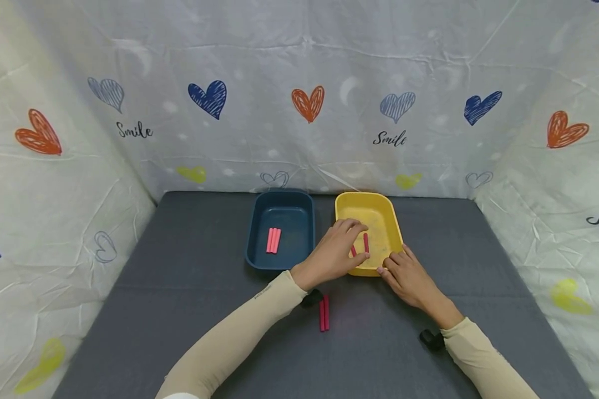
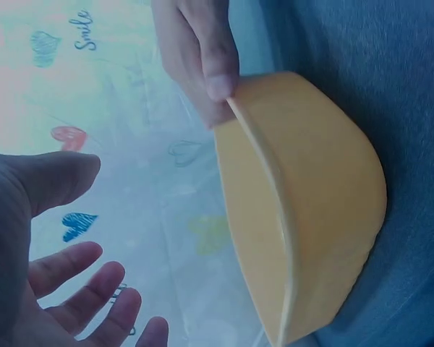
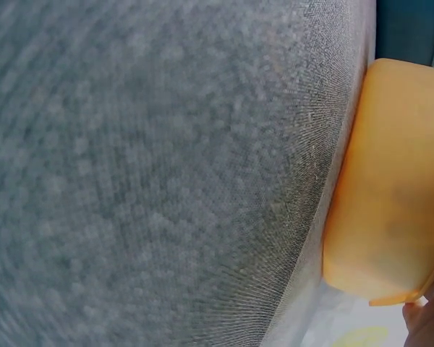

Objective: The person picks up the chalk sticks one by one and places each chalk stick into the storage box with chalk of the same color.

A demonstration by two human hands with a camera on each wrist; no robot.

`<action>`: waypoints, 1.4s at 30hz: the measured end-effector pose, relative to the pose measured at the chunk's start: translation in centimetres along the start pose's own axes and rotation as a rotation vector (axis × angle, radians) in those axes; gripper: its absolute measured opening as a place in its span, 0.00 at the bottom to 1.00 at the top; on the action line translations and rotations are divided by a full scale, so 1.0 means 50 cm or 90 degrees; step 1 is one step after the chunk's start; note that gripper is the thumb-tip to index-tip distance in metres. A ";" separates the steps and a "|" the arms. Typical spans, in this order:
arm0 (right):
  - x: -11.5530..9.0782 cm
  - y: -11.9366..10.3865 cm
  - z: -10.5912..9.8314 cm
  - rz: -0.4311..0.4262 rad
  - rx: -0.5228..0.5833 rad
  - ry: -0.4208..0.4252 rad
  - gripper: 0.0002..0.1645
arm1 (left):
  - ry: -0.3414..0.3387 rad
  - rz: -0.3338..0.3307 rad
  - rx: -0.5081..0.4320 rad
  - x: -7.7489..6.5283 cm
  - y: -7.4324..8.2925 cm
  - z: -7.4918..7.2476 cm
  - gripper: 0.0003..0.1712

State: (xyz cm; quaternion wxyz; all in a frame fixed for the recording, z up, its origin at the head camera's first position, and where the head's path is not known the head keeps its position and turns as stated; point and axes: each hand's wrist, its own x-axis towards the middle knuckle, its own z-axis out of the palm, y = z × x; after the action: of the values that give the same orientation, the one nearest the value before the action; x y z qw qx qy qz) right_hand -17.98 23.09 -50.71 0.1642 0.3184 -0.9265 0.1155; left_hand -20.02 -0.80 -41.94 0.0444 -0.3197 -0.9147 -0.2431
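Observation:
My left hand (image 1: 335, 248) is over the left side of the yellow tray (image 1: 379, 221), fingers spread and loosely bent, with nothing between them; the left wrist view shows the same gap between thumb and fingers. Inside the tray lie two dark red sticks, one plainly visible (image 1: 366, 242) and the other (image 1: 353, 250) partly hidden by that hand. At the tray's near right corner, my right hand (image 1: 411, 277) grips the rim, thumb along the front edge. In the right wrist view only a bit of this hand shows beside the yellow wall (image 3: 390, 181).
A dark blue tray (image 1: 289, 216) stands left of the yellow one and holds light pink sticks (image 1: 273, 240). Two more dark red sticks (image 1: 324, 313) lie side by side on the grey tablecloth (image 1: 204, 244). Behind hangs a white curtain (image 1: 259, 66) printed with hearts.

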 end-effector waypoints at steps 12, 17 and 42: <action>0.000 0.000 0.002 0.014 0.011 -0.011 0.12 | 0.017 0.009 0.008 -0.071 -0.006 -0.006 0.33; 0.001 0.001 0.003 0.015 0.011 -0.012 0.12 | 0.017 0.004 0.003 -0.094 -0.006 -0.011 0.36; 0.003 -0.001 0.000 0.026 0.013 -0.029 0.12 | 0.049 -0.026 -0.028 -0.207 -0.014 -0.019 0.38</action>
State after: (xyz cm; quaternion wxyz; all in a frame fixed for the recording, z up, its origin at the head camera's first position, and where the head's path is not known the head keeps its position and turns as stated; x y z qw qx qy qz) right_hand -18.04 22.96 -50.66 0.1376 0.3034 -0.9351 0.1209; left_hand -12.31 -7.56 -43.86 0.0675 -0.2922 -0.9130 -0.2764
